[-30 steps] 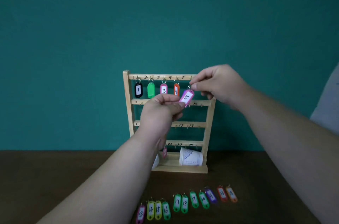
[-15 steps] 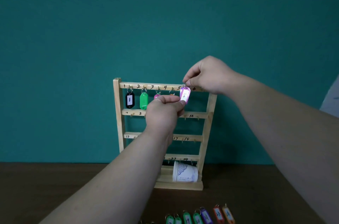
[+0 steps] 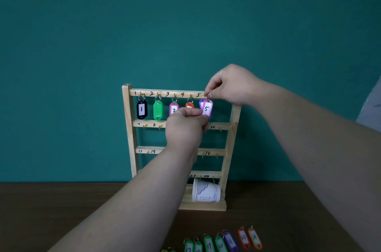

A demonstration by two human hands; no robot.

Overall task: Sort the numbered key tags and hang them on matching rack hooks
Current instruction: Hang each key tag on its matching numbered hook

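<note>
Rack: wooden rack (image 3: 234, 128) stands upright on the dark table (image 3: 51, 210) against a teal wall (image 3: 185, 14); four numbered rails with small hooks.
Top rail: black tag marked 1 (image 3: 141, 109), green tag (image 3: 158, 110), pink tag (image 3: 173, 109) and orange tag (image 3: 189, 105) hang in a row from hooks 1 to 4; the lower parts of the pink and orange tags are hidden by the left hand.
Tag 5: purple tag marked 5 (image 3: 206, 108) sits at the 3 o'clock end of that row, just under the numeral 5, its ring at the top rail. Whether the ring is seated on the hook cannot be told.
Right hand: right hand (image 3: 235, 86) at 1 o'clock of the tag, fingertips pinched closed on the tag's ring at the rail.
Left hand: left hand (image 3: 185, 128) at 7 o'clock of the tag, thumb and fingers closed on the tag's lower edge.
Lower rails: hooks at 7, 8, 12, 13, 14 and 18 bare; others hidden by the forearm.
Base: white patterned paper cup (image 3: 205, 191) lies on its side on the rack's foot.
Table, 6 o'clock edge: loose tags (image 3: 220, 243) in a row, green, purple, red and orange, well apart from the rack.
</note>
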